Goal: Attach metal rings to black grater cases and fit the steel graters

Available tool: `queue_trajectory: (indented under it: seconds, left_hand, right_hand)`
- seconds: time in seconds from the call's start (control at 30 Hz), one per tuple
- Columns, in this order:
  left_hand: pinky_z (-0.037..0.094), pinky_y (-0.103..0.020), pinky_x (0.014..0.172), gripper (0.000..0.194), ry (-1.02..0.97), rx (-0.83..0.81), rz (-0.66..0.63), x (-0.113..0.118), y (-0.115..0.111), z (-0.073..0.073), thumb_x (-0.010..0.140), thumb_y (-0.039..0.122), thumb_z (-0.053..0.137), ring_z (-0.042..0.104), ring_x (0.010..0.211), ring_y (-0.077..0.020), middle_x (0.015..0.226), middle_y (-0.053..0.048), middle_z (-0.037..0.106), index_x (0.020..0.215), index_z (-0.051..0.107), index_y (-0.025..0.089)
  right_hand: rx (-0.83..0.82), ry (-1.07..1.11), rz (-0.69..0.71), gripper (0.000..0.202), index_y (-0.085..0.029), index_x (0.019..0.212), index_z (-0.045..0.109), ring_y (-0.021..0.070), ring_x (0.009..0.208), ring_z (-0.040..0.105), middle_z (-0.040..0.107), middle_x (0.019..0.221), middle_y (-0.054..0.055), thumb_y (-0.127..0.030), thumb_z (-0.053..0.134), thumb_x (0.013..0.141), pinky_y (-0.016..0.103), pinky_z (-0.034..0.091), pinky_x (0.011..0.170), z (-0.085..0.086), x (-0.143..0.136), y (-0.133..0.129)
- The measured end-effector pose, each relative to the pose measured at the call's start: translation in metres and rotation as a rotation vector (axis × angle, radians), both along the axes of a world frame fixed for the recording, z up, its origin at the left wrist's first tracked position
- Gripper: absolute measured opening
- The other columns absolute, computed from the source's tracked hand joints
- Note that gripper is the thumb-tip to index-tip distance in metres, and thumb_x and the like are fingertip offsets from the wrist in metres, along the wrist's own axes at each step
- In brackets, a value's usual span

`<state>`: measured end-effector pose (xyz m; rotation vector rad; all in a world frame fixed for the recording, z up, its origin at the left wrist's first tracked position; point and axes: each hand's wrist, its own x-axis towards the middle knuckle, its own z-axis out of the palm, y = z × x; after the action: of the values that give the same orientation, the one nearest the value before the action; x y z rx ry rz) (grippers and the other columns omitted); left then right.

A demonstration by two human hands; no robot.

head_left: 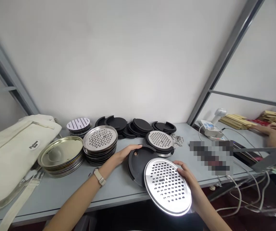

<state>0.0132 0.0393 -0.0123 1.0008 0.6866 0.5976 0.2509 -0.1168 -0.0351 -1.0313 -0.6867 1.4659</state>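
My right hand (185, 175) grips the upper right rim of a round silver metal plate (168, 186) punched with slots. It is tilted over the table's front edge and shines brightly at the bottom. My left hand (125, 154) is closed on the upper left rim of a black round disc (138, 163), its thumb on the face and its fingers along the edge. The silver plate overlaps this disc's right side, hiding part of it. Just behind lies a slotted plate (161, 140) in a black round holder (149, 141).
Left are stacks of gold-toned round plates (59, 154) and slotted plates (100, 138), beside a cream bag (15, 154). Black discs (141, 125) line the wall, with small metal pieces (177, 140) nearby. Right are cables (238, 195), a white device (208, 126) and another person's hand (270, 133).
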Motion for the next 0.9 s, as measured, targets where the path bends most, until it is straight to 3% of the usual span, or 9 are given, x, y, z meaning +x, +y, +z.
queue_trajectory:
  seconds: [0.1,0.2,0.43,0.6,0.73,0.9]
  left_hand:
    - [0.049,-0.026,0.066,0.029,0.053,-0.040,-0.107,0.002,-0.005,0.001,0.080,0.039,0.067,0.064,0.069,-0.0181,0.080,-0.008,0.071,0.090,0.072,0.013]
    - [0.048,-0.026,0.065,0.031,0.071,-0.060,-0.091,0.003,-0.005,-0.003,0.080,0.042,0.066,0.063,0.067,-0.0167,0.079,-0.007,0.071,0.089,0.072,0.013]
    - [0.044,-0.023,0.055,0.035,0.128,-0.084,-0.021,0.007,-0.007,-0.008,0.078,0.048,0.067,0.058,0.056,-0.0141,0.069,-0.004,0.069,0.078,0.072,0.013]
    - [0.047,-0.025,0.062,0.038,0.121,-0.091,-0.022,0.009,-0.012,-0.005,0.077,0.048,0.067,0.062,0.065,-0.0169,0.079,-0.008,0.072,0.082,0.073,0.012]
    - [0.047,-0.026,0.062,0.035,0.076,-0.115,-0.036,0.008,-0.009,-0.007,0.077,0.047,0.067,0.062,0.063,-0.0170,0.077,-0.006,0.072,0.086,0.072,0.014]
    - [0.050,-0.029,0.072,0.034,0.019,-0.119,-0.068,0.007,-0.002,-0.011,0.079,0.044,0.066,0.066,0.073,-0.0205,0.077,-0.007,0.072,0.093,0.072,0.013]
  right_hand:
    - [-0.008,-0.083,-0.133,0.034,-0.028,0.109,0.050,0.0192,0.074,0.065,0.068,0.086,0.000,-0.042,0.064,0.082,0.026,0.050,0.061,-0.003,0.002,0.002]
    - [-0.009,-0.138,-0.202,0.038,-0.028,0.110,0.051,0.0197,0.081,0.065,0.068,0.089,0.000,-0.046,0.066,0.080,0.026,0.051,0.065,-0.005,0.000,0.003]
    - [0.041,-0.387,-0.241,0.044,-0.029,0.111,0.047,0.0157,0.074,0.061,0.066,0.092,0.000,-0.054,0.065,0.079,0.023,0.049,0.059,-0.004,-0.017,-0.002]
    - [0.097,-0.435,-0.189,0.042,-0.028,0.106,0.046,0.0136,0.066,0.058,0.065,0.095,0.002,-0.054,0.065,0.079,0.023,0.047,0.052,0.002,-0.028,-0.005]
    - [0.169,-0.454,-0.154,0.044,-0.027,0.107,0.047,0.0207,0.089,0.061,0.063,0.105,0.006,-0.051,0.068,0.078,0.030,0.053,0.072,0.001,-0.028,-0.005]
    - [0.287,-0.488,-0.010,0.056,-0.027,0.120,0.044,0.0281,0.122,0.048,0.052,0.129,0.011,-0.045,0.073,0.075,0.042,0.045,0.098,0.003,-0.027,-0.008]
